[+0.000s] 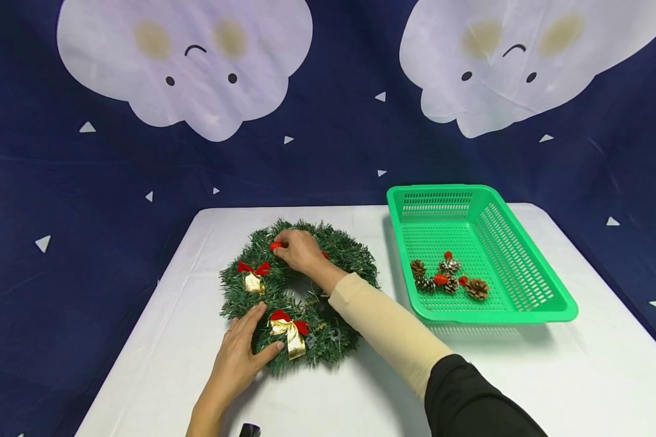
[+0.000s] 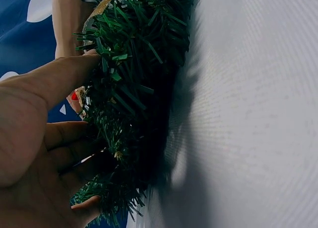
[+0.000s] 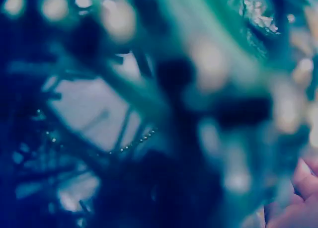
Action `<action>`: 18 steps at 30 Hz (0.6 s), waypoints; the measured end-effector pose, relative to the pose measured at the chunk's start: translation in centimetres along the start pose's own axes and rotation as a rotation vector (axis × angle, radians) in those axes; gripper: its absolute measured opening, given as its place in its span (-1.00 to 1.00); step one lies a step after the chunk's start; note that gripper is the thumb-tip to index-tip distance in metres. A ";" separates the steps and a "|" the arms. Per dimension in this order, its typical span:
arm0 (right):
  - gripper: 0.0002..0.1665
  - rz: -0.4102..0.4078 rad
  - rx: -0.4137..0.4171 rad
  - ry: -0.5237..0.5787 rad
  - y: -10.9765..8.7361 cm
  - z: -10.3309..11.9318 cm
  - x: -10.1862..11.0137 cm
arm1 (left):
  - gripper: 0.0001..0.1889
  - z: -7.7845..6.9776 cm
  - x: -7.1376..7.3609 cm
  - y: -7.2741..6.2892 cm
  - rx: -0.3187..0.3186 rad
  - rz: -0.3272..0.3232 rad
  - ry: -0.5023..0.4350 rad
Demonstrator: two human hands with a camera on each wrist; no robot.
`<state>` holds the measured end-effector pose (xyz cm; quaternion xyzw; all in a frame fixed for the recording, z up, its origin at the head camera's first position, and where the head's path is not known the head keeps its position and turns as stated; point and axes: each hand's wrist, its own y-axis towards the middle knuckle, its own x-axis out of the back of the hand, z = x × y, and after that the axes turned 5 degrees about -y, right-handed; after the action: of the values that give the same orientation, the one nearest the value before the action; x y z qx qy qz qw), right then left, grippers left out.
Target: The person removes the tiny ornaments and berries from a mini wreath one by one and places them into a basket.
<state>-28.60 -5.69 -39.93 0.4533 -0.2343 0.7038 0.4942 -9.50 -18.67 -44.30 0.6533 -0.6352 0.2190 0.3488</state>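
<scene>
A round green wreath (image 1: 350, 243) lies on the white table, with a red-and-gold bow (image 1: 254, 276) on its left side and another red-and-gold bow (image 1: 290, 334) at its near side. My right hand (image 1: 303, 252) is over the far part of the wreath and pinches a small red ornament (image 1: 276, 246) there; its exact kind is hidden by the fingers. A second bit of red (image 1: 325, 255) peeks out beyond that hand. My left hand (image 1: 240, 349) rests against the wreath's near-left edge, fingers extended and thumb beside the near bow. The right wrist view is mostly blurred greenery.
To the right stands a green plastic basket (image 1: 525, 255) holding several pinecones (image 1: 477, 289) and small red ornaments (image 1: 441, 279). A small black object (image 1: 249, 430) shows at the near edge of the view. Behind the table hangs a dark blue cloth (image 1: 333, 164) with clouds.
</scene>
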 end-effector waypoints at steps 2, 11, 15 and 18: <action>-0.67 -0.002 -0.012 0.035 -0.1 0.0 0.2 | -0.15 0.0 0.0 0.0 -0.004 -0.002 0.000; -0.66 -0.022 -0.078 0.148 -1.1 0.1 1.8 | -0.15 0.0 0.0 -0.2 0.002 0.004 0.005; -0.66 -0.048 -0.077 0.165 -1.6 -0.2 2.6 | -0.15 0.1 -0.1 -0.1 -0.008 -0.003 0.009; -0.67 -0.068 -0.076 0.181 -2.0 -0.3 3.2 | -0.15 0.1 -0.1 -0.1 -0.015 -0.005 0.009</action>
<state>-27.26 -3.10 -37.58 0.3764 -0.1995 0.7155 0.5537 -9.44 -18.69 -44.49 0.6514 -0.6336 0.2161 0.3573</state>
